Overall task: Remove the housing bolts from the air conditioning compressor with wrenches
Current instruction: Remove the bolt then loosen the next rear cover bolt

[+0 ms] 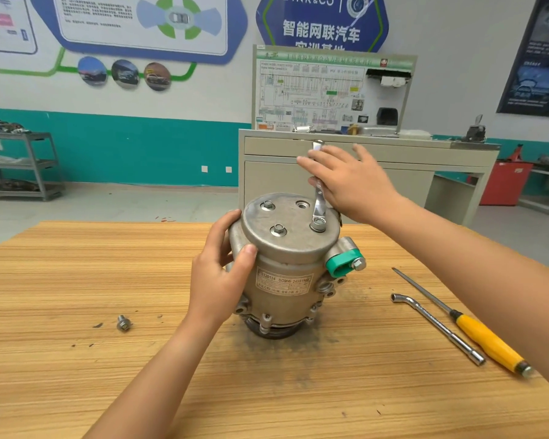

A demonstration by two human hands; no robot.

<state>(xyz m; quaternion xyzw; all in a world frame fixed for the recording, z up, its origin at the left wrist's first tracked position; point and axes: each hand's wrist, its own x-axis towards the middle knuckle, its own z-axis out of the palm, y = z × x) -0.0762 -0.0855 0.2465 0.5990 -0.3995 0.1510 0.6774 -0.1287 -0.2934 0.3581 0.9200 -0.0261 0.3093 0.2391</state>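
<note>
You had the compressor (286,280) standing on end near the middle of the table (76,280), flat cap upward. Your left hand (216,280) gripped its side, fingers and thumb curled round the rim of the cap to steady it. Your right hand (352,182) lay against the shaft of the wrench (318,210) with its fingers straight and spread, pushing rather than closing round it. The ring end sat on the right-hand bolt (318,222).

By my reading, you were about a quarter through the cap. One threaded hole (301,204) stood empty, and a loose bolt (124,323) lay on the table well to the left. Two seated bolts (268,205) (278,229) remained besides the one under the wrench. Whether that one had already broken loose, I cannot tell.

For room, the wrench handle stood up over the far side of the cap with open air around it, so the swing looked free. The green port cover (343,264) jutted out below on the right. The socket wrench (438,327) and screwdriver (485,340) lay apart to the right, clear of your forearm.
</note>
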